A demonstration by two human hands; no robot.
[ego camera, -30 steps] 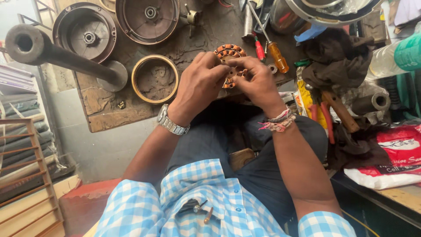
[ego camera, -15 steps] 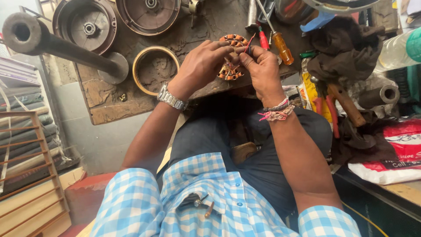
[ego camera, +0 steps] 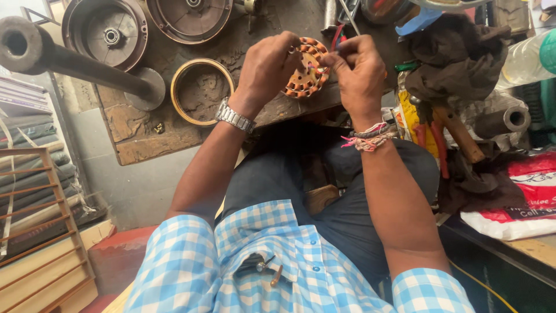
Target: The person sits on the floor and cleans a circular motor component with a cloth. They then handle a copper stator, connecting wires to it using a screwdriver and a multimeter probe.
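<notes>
Stator [ego camera: 307, 72], a round core wound with copper coils, sits between both sets of fingers, raised above the surface [ego camera: 145, 124]. Since a second ago it has come up and turned more edge-on. Left hand [ego camera: 267, 68] has its fingers closed over the rim on one side; right hand [ego camera: 360, 68] pinches at the opposite edge, perhaps on a thin wire, though that is too fine to tell. Judging by this, the winding is being handled, not set down. Beyond the left fingers lies a brass ring [ego camera: 201, 91]; past the right fingers, pliers [ego camera: 440, 145]
</notes>
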